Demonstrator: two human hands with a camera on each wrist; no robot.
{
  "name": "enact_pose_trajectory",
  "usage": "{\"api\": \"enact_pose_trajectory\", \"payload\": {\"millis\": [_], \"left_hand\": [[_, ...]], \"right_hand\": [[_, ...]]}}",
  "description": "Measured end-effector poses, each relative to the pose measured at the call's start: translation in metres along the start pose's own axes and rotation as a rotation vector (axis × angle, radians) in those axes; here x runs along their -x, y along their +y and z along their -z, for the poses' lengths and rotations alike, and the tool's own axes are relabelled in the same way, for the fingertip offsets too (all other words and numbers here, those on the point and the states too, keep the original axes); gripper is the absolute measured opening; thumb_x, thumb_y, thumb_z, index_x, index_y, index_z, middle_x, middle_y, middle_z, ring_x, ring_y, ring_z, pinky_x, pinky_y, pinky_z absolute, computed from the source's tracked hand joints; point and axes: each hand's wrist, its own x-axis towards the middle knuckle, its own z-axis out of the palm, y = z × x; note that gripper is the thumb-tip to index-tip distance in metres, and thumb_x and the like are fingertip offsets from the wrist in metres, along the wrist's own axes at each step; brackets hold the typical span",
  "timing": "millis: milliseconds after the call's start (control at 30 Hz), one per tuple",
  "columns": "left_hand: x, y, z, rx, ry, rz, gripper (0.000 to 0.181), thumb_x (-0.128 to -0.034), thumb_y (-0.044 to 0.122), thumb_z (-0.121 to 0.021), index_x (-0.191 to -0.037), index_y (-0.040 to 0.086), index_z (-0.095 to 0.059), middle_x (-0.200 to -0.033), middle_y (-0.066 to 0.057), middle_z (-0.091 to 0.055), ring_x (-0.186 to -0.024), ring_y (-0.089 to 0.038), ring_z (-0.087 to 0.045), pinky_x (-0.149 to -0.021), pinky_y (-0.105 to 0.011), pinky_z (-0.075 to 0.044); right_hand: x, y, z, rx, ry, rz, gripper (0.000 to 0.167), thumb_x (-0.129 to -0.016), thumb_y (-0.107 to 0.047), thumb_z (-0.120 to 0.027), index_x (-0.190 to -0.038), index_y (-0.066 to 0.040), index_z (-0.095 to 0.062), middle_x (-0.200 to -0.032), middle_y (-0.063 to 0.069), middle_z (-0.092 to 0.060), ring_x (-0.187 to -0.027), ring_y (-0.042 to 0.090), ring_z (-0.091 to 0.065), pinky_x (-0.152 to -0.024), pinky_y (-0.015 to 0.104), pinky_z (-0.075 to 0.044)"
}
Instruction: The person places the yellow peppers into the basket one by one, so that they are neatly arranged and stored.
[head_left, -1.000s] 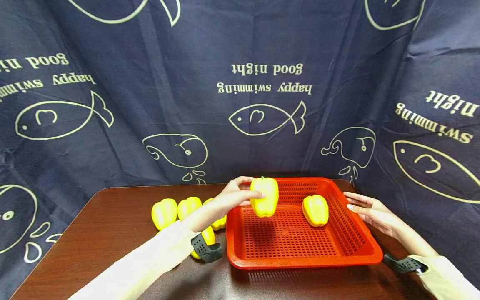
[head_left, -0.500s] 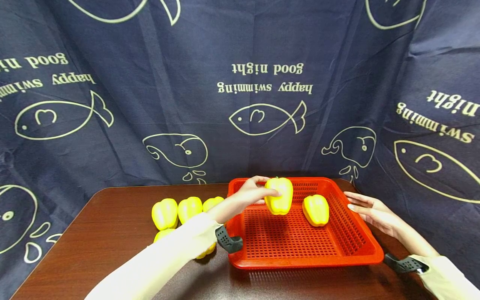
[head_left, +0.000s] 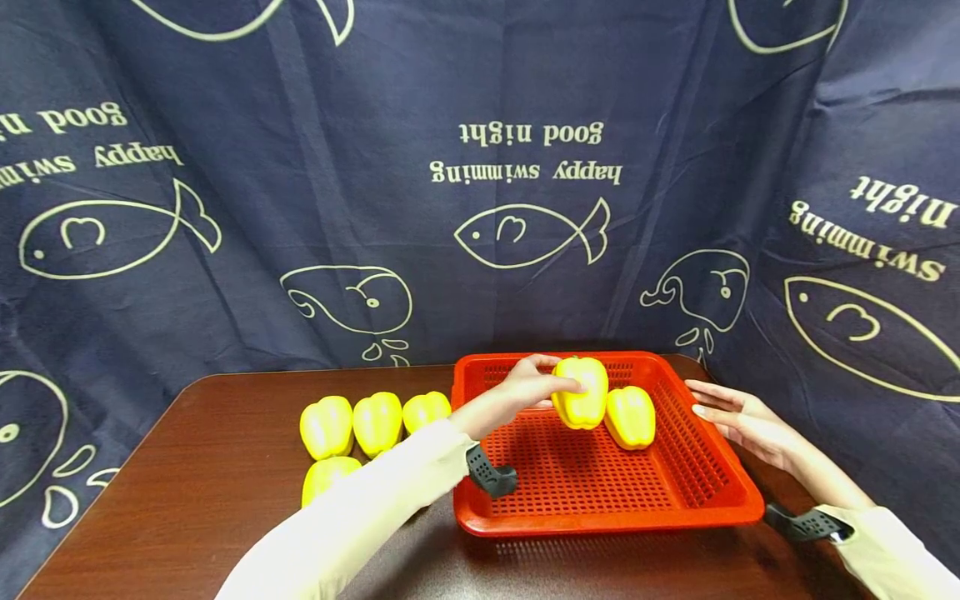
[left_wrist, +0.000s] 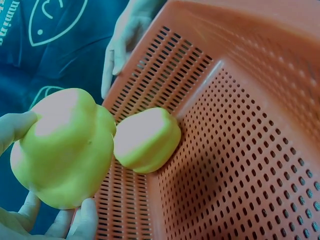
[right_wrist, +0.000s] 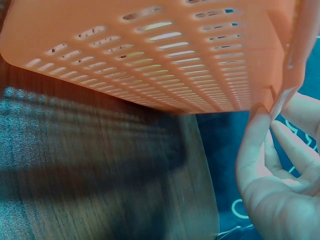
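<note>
My left hand (head_left: 522, 389) holds a yellow bell pepper (head_left: 587, 398) above the red perforated basket (head_left: 607, 525), thumb on the near side. In the left wrist view the pepper (left_wrist: 65, 150) appears bottom forward, with fingertips beneath it. Another yellow bell pepper (head_left: 632, 421) lies inside the basket against its right wall. Outside that wall, my right hand (head_left: 756, 432) touches the rim with its thumb, its fingers extended. The right wrist view has the thumb tip of this hand (right_wrist: 280, 185) against the basket's rim (right_wrist: 295, 65).
Several more yellow bell peppers (head_left: 327, 429) lie on the dark wooden table (head_left: 202, 467) left of the basket. My left sleeve (head_left: 375, 500) partly hides that group. A dark blue printed cloth (head_left: 420, 208) hangs behind the table and along the right side.
My left hand has carried its bell pepper rightward over the basket, closer to the pepper lying inside. The right hand and the basket stay in place.
</note>
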Motion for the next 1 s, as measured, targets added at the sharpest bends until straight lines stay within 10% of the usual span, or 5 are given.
{"api": "enact_pose_trajectory", "payload": {"millis": [1000], "left_hand": [[-0.024, -0.026, -0.026, -0.150, 0.007, 0.079, 0.051, -0.0736, 0.017, -0.078, -0.119, 0.005, -0.058, -0.112, -0.005, -0.063, -0.090, -0.014, -0.064, -0.086, -0.040, -0.056]], "right_hand": [[0.000, 0.000, 0.000, -0.024, -0.011, -0.004, 0.041, -0.099, 0.002, -0.043, -0.131, -0.021, -0.052, -0.120, -0.009, -0.066, -0.104, 0.010, -0.066, -0.081, 0.028, -0.057]]}}
